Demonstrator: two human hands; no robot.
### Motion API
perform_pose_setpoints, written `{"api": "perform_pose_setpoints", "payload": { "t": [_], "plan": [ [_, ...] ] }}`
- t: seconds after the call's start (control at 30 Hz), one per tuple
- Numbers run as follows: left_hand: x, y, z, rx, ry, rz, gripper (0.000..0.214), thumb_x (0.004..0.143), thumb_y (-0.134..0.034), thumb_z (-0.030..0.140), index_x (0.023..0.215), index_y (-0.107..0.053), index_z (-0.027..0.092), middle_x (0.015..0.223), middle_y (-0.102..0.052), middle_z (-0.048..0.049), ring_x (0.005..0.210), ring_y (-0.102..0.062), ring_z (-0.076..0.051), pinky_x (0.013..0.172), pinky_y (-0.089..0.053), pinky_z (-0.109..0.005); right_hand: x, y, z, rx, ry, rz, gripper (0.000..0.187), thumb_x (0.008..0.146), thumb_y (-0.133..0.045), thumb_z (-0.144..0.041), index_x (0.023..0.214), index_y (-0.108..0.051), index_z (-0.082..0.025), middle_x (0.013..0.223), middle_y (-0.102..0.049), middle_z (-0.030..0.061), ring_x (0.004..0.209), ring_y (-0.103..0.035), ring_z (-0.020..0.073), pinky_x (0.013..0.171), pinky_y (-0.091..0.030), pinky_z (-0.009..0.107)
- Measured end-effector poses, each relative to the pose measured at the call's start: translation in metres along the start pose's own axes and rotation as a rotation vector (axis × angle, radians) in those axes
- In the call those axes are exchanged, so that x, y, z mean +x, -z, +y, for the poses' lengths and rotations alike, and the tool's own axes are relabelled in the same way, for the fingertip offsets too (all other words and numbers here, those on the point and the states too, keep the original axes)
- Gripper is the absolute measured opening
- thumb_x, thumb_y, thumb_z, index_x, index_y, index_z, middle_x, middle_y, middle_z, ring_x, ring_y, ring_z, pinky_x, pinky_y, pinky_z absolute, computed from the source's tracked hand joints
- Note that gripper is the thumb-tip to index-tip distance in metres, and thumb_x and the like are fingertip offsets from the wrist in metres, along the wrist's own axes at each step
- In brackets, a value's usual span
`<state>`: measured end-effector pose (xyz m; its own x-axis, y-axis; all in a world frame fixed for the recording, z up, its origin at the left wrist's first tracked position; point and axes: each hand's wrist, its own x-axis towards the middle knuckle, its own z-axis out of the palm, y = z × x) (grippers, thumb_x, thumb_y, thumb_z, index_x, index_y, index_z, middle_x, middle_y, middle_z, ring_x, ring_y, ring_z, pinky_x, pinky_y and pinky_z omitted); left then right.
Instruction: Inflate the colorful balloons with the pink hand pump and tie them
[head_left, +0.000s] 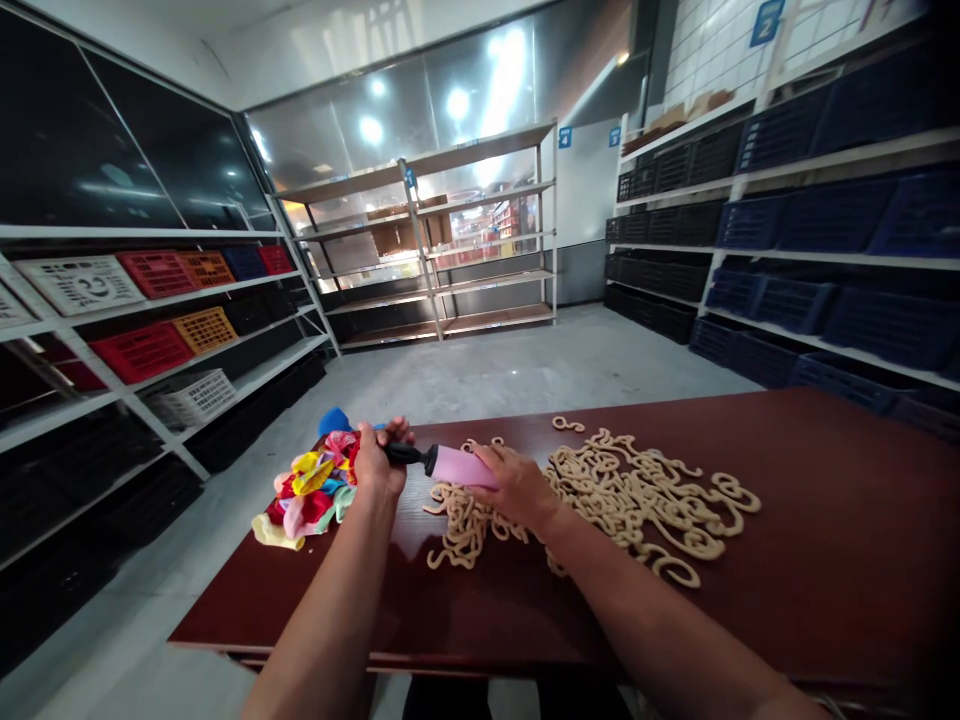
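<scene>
you have a pink-and-black, tube-shaped hand pump (447, 465) in a two-handed hold

your bare forearms reach in over the near edge of a glossy, dark red-brown table (832, 530). your right hand (517, 487) is closed round the pump's pink barrel, fingers laid over it. your left hand (381, 458) is partly curled round the black end, some fingertips showing past it. the pump runs crosswise between the left edge and the middle of the table; you cannot tell whether it touches what is below.

just beside your left hand, a heap of limp, many-coloured rubber balloons (309, 478) lies along the left edge. around your right hand, beige, curled, rope-like pieces (637, 495) spread from the middle toward the right edge, one lying apart near the far edge. a blue object (332, 420), partly hidden, sits behind the heap at the far left corner.

past the table are grey floor (577, 360), red, orange and white crates (154, 350) on the left, dark blue crates (832, 215) on the right, and a metal rack (491, 325) farthest off.
</scene>
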<state>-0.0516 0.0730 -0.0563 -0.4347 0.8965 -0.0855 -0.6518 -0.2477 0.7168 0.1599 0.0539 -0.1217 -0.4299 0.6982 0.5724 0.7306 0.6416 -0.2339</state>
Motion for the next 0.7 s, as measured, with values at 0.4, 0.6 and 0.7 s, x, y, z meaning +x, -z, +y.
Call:
{"api": "perform_pose_setpoints", "payload": {
  "t": [0.4, 0.6, 0.7],
  "plan": [
    [-0.014, -0.027, 0.002, -0.02, -0.076, -0.136, 0.051, 0.081, -0.043, 0.053, 0.048, -0.025, 0.018, 0.039, -0.03, 0.0049, 0.035, -0.036, -0.009, 0.046, -0.041, -0.027, -0.001, -0.002, -0.005, -0.013, -0.143, -0.001, 0.043, 0.074, -0.059, -0.04, 0.11, -0.048, -0.019, 0.094, -0.061, 0.006, 0.087, -0.057, 0.0196, 0.075, -0.041, 0.031],
    [-0.002, -0.042, 0.048, 0.047, -0.144, -0.037, 0.044, 0.083, -0.044, 0.044, 0.052, -0.024, 0.019, 0.04, -0.029, 0.0059, 0.034, -0.034, -0.009, 0.042, -0.038, -0.025, -0.001, 0.002, 0.001, -0.06, -0.186, 0.024, 0.029, 0.073, -0.058, -0.032, 0.098, -0.049, -0.019, 0.088, -0.06, 0.0049, 0.08, -0.057, 0.0189, 0.068, -0.04, 0.028],
    [0.013, -0.047, 0.081, 0.051, -0.168, -0.009, 0.04, 0.084, -0.042, 0.037, 0.053, -0.023, 0.019, 0.039, -0.029, 0.0062, 0.033, -0.033, -0.008, 0.042, -0.037, -0.024, -0.001, 0.005, 0.004, -0.091, -0.186, 0.04, 0.025, 0.074, -0.055, -0.027, 0.097, -0.047, -0.02, 0.088, -0.06, 0.0045, 0.081, -0.057, 0.0194, 0.069, -0.04, 0.028]
  ]
}}
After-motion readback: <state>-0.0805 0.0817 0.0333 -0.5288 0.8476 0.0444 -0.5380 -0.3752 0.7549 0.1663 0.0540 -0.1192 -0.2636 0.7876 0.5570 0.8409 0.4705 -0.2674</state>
